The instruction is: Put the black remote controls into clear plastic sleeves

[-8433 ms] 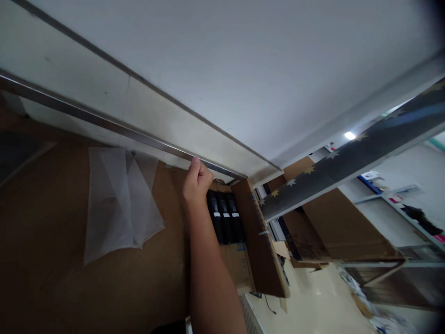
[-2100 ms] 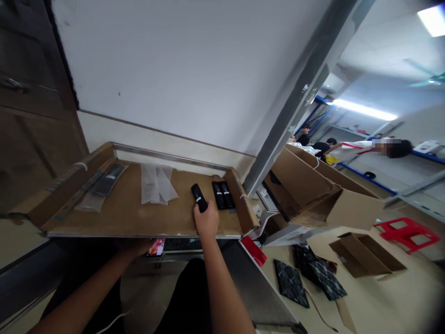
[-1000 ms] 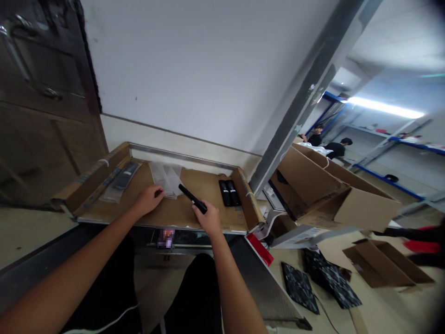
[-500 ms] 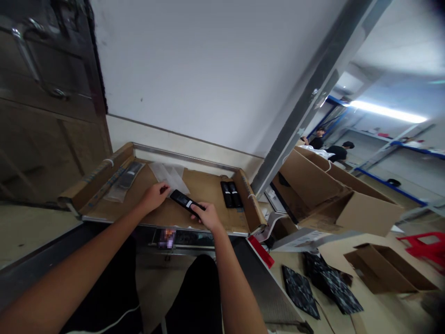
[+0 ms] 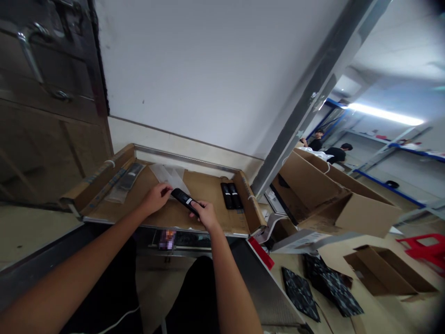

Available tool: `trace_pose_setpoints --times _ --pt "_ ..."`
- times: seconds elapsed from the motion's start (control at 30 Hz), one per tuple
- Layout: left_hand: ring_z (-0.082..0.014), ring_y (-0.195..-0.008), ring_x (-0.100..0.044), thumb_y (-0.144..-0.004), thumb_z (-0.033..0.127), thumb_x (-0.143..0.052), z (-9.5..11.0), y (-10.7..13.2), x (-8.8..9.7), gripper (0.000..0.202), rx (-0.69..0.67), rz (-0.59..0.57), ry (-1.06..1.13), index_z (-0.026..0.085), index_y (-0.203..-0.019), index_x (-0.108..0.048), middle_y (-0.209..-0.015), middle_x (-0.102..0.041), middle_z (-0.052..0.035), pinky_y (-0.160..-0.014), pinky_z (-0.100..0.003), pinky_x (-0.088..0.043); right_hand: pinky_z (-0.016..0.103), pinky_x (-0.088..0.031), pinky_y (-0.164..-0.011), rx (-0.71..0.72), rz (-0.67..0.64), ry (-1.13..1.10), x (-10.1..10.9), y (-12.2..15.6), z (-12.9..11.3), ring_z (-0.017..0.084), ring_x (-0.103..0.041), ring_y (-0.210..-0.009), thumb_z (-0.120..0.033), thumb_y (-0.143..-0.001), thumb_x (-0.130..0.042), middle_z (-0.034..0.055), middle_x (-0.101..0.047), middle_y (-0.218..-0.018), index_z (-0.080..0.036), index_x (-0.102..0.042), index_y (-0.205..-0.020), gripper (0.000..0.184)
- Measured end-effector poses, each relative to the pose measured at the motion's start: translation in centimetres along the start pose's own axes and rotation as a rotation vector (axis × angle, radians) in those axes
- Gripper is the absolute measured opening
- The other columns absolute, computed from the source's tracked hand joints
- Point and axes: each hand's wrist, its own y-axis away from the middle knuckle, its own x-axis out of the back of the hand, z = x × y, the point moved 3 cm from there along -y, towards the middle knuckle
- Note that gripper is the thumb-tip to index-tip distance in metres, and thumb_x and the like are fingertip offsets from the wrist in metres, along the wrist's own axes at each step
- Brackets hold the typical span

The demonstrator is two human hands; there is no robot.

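Note:
My right hand (image 5: pixel 204 213) grips the near end of a slim black remote (image 5: pixel 183 200), holding it just above a cardboard-lined work surface (image 5: pixel 208 185). My left hand (image 5: pixel 157 197) is closed at the remote's far tip, where a stack of clear plastic bags (image 5: pixel 170 174) lies; whether its fingers pinch a bag or the remote I cannot tell. Two more black remotes (image 5: pixel 231 195) lie side by side at the surface's right end. A bagged remote (image 5: pixel 125 176) rests at the left end.
Cardboard walls edge the work surface, with a metal rail (image 5: pixel 181 158) at the back. Open cardboard boxes (image 5: pixel 333 199) stand to the right, another box (image 5: pixel 389 273) and dark patterned panels (image 5: pixel 313 287) on the floor. Two people (image 5: pixel 327 146) sit far off. A dark door (image 5: pixel 45 93) stands left.
My right hand lifted one remote from the group at the right and carried it left. My left hand came up onto the surface and met the remote's tip by the bags.

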Motion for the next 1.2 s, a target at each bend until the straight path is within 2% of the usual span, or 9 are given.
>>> trace_pose_setpoints --times 0.17,0.27,0.6,0.87,1.07,1.2 --pt "-0.0189 -0.076 -0.06 -0.088 0.033 -0.052 0.8 0.3 0.0 0.016 0.008 -0.047 -0.059 0.019 -0.089 -0.061 -0.083 -0.065 -0.0031 -0.074 -0.032 -0.047 0.021 -0.029 -0.038 0.01 0.051 -0.005 -0.1 -0.3 0.1 0.01 -0.042 -0.04 -0.054 -0.082 -0.066 0.003 -0.069 -0.059 -0.013 -0.071 -0.092 0.043" --pt "-0.0189 -0.077 -0.059 -0.091 0.031 -0.051 1.4 0.5 0.0 0.015 -0.031 -0.073 -0.114 0.02 -0.088 -0.06 -0.084 -0.065 -0.0034 -0.076 -0.031 -0.047 0.02 -0.03 -0.039 0.025 0.057 0.003 -0.2 -0.3 0.1 0.009 -0.043 -0.04 -0.055 -0.083 -0.066 0.0026 -0.069 -0.059 -0.013 -0.071 -0.091 0.043" --pt "-0.022 -0.089 -0.062 -0.101 0.021 -0.041 2.9 1.3 -1.1 0.02 -0.338 -0.053 -0.227 0.02 -0.095 -0.06 -0.093 -0.064 -0.0073 -0.085 -0.036 -0.05 0.02 -0.03 -0.038 0.033 0.079 0.018 -0.5 0.1 -0.2 0.011 -0.045 -0.04 -0.053 -0.081 -0.069 0.0 -0.065 -0.055 -0.012 -0.074 -0.098 0.045" --pt "-0.0226 -0.089 -0.062 -0.099 0.016 -0.045 3.8 1.8 -0.9 0.016 -0.348 0.067 -0.186 0.02 -0.095 -0.059 -0.092 -0.063 -0.0067 -0.085 -0.036 -0.051 0.02 -0.03 -0.041 0.081 0.051 0.035 -0.5 -0.2 0.4 0.011 -0.049 -0.044 -0.055 -0.079 -0.07 0.0003 -0.065 -0.056 -0.011 -0.076 -0.102 0.051" --pt "-0.0214 -0.09 -0.062 -0.1 0.015 -0.044 5.6 3.1 -2.9 0.017 -0.345 0.114 -0.135 0.02 -0.095 -0.059 -0.092 -0.063 -0.0061 -0.084 -0.035 -0.051 0.021 -0.029 -0.038 0.066 0.039 0.026 -0.3 0.0 0.1 0.009 -0.043 -0.041 -0.061 -0.077 -0.069 0.0003 -0.064 -0.056 -0.012 -0.075 -0.098 0.054" --pt "-0.021 -0.089 -0.062 -0.101 0.014 -0.043 6.8 3.8 -4.0 0.018 -0.366 0.134 -0.134 0.02 -0.094 -0.059 -0.091 -0.062 -0.0062 -0.083 -0.034 -0.051 0.02 -0.029 -0.039 0.087 0.036 0.023 -0.2 0.0 0.0 0.01 -0.044 -0.042 -0.062 -0.078 -0.068 0.0002 -0.063 -0.055 -0.012 -0.075 -0.094 0.053"
